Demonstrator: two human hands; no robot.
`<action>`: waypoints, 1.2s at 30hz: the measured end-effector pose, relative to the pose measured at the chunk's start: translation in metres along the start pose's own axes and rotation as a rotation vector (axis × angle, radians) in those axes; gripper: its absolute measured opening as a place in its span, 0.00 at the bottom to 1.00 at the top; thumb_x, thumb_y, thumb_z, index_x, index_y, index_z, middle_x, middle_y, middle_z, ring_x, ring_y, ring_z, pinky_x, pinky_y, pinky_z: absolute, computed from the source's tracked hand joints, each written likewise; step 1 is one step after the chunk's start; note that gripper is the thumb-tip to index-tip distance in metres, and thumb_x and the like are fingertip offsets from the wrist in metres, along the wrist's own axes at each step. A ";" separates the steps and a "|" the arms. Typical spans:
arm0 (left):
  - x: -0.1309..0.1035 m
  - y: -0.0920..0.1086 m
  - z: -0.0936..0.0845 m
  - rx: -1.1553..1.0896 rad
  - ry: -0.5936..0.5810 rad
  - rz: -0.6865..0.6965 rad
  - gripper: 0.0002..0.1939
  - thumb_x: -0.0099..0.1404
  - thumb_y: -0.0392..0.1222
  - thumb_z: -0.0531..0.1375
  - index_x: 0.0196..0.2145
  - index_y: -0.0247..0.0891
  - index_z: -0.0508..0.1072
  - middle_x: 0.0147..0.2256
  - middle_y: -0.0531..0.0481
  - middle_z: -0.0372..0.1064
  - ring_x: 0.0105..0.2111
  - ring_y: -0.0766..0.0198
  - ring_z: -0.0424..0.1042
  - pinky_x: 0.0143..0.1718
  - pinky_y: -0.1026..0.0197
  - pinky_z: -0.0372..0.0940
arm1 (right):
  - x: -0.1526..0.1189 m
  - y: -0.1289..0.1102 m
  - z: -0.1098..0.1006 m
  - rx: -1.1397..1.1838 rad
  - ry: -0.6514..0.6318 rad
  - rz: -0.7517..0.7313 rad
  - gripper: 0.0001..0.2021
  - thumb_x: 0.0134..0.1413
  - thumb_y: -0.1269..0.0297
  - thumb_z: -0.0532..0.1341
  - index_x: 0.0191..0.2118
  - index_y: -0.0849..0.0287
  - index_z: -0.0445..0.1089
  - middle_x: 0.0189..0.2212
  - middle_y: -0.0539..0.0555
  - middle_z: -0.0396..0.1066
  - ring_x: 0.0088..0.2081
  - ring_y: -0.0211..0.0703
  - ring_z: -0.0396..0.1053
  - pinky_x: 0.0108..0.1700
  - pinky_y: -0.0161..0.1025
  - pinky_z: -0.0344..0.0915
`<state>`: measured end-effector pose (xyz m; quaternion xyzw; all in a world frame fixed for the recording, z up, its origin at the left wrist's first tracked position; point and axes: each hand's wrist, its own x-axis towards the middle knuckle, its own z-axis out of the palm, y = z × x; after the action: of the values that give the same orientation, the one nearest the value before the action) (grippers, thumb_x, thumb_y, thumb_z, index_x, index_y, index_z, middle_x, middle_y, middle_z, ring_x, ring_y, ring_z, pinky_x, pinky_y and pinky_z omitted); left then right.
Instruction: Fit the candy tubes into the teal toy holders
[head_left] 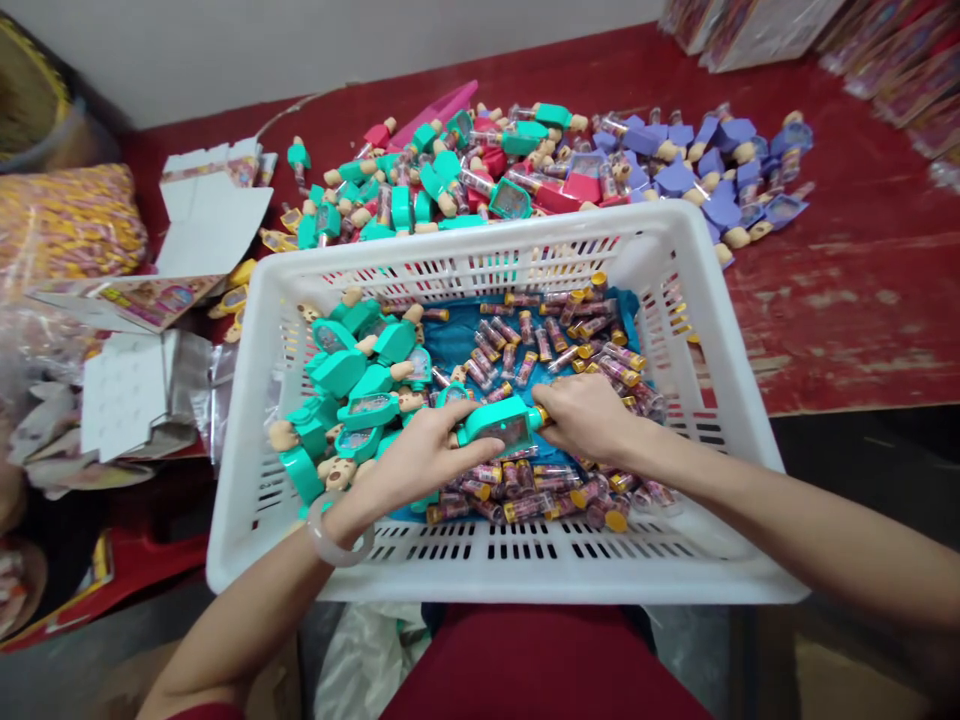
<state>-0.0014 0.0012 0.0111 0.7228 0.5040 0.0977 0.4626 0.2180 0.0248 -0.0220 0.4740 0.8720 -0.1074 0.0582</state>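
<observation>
And here's the teal toy (499, 425), right between the two hands, above the white basket (495, 586). The left hand (424, 445) has it wrapped: fingers over the far side, thumb laid along the near side. The right hand (589, 415) is closed around the yellow end (541, 413), just off the toy's body; exactly how far its fingertips wrap, I cannot tell. Now the line that matters: the long axis runs crosswise from the left hand to the right, its right end angled slightly away from the person. The body sits nearer the left hand, the yellow end right at the other. Just left of the left hand, more teal toys (337, 372) lie heaped; beyond and nearer than the right hand, small clear tubes (543, 343) lie scattered. Farther out, purple toys (675, 178) are piled on the red desk (862, 340).
</observation>
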 end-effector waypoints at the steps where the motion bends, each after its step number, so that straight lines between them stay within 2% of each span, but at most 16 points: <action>1: -0.001 0.002 0.001 -0.017 -0.007 -0.026 0.16 0.64 0.51 0.58 0.40 0.36 0.72 0.31 0.53 0.67 0.30 0.66 0.63 0.30 0.64 0.55 | -0.001 -0.001 0.001 -0.012 0.020 -0.017 0.07 0.47 0.66 0.56 0.31 0.60 0.69 0.27 0.56 0.74 0.28 0.44 0.68 0.27 0.39 0.43; 5: -0.003 0.007 0.003 -0.124 -0.022 -0.098 0.15 0.64 0.50 0.57 0.40 0.36 0.72 0.33 0.51 0.68 0.32 0.66 0.64 0.31 0.64 0.57 | -0.003 -0.003 0.005 -0.068 0.141 -0.071 0.06 0.45 0.70 0.55 0.26 0.61 0.69 0.22 0.56 0.72 0.26 0.45 0.67 0.28 0.40 0.46; 9: -0.001 0.005 0.001 -0.316 -0.122 -0.214 0.16 0.61 0.53 0.60 0.34 0.35 0.71 0.19 0.57 0.57 0.20 0.72 0.55 0.20 0.67 0.50 | -0.007 -0.004 0.005 -0.104 0.254 -0.137 0.08 0.46 0.72 0.53 0.23 0.60 0.68 0.19 0.55 0.70 0.24 0.43 0.65 0.28 0.40 0.46; 11: -0.001 0.002 0.000 -0.441 -0.193 -0.260 0.18 0.60 0.55 0.60 0.31 0.35 0.69 0.16 0.60 0.50 0.16 0.73 0.51 0.17 0.68 0.46 | -0.009 -0.005 0.004 -0.100 0.269 -0.163 0.07 0.44 0.73 0.54 0.23 0.60 0.68 0.18 0.55 0.69 0.23 0.42 0.64 0.28 0.40 0.46; 14: 0.000 -0.002 0.000 -0.570 -0.248 -0.292 0.18 0.59 0.55 0.61 0.30 0.36 0.67 0.16 0.61 0.48 0.14 0.75 0.48 0.15 0.68 0.44 | -0.009 -0.004 0.005 -0.077 0.241 -0.165 0.06 0.42 0.73 0.54 0.23 0.61 0.68 0.19 0.55 0.70 0.23 0.41 0.63 0.28 0.40 0.47; 20: -0.001 0.004 0.000 -0.466 -0.236 -0.270 0.17 0.59 0.54 0.61 0.32 0.35 0.69 0.16 0.60 0.52 0.14 0.75 0.50 0.15 0.68 0.46 | -0.008 -0.004 0.009 -0.017 0.179 -0.147 0.05 0.39 0.70 0.55 0.23 0.61 0.69 0.19 0.55 0.71 0.21 0.40 0.62 0.28 0.39 0.46; 25: -0.005 0.015 -0.002 -0.362 -0.178 -0.228 0.13 0.60 0.50 0.60 0.32 0.35 0.70 0.16 0.60 0.53 0.15 0.75 0.51 0.17 0.68 0.46 | -0.010 -0.005 0.009 -0.021 0.201 -0.157 0.06 0.36 0.70 0.54 0.23 0.61 0.69 0.18 0.54 0.70 0.20 0.40 0.60 0.27 0.39 0.44; 31: -0.006 0.010 0.005 -0.462 -0.223 -0.249 0.14 0.60 0.50 0.60 0.30 0.36 0.68 0.15 0.61 0.51 0.14 0.75 0.50 0.16 0.68 0.46 | -0.015 -0.007 0.007 -0.089 0.264 -0.232 0.06 0.38 0.71 0.54 0.22 0.61 0.67 0.17 0.55 0.68 0.20 0.41 0.60 0.27 0.40 0.44; 34: -0.007 0.004 0.011 -0.550 -0.216 -0.273 0.17 0.60 0.54 0.60 0.29 0.37 0.66 0.16 0.60 0.51 0.14 0.74 0.51 0.15 0.68 0.46 | -0.016 -0.007 0.006 -0.088 0.270 -0.200 0.06 0.39 0.71 0.54 0.22 0.61 0.68 0.18 0.56 0.69 0.21 0.42 0.62 0.27 0.40 0.46; 36: -0.007 0.003 0.014 -0.558 -0.212 -0.275 0.17 0.60 0.56 0.59 0.29 0.37 0.66 0.17 0.60 0.52 0.14 0.74 0.51 0.15 0.68 0.46 | -0.015 -0.007 0.004 -0.086 0.227 -0.168 0.06 0.39 0.71 0.55 0.23 0.61 0.68 0.19 0.57 0.70 0.22 0.43 0.63 0.28 0.40 0.47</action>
<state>0.0053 -0.0121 0.0078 0.4994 0.4996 0.0932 0.7017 0.2202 0.0073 -0.0218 0.4056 0.9133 -0.0202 -0.0298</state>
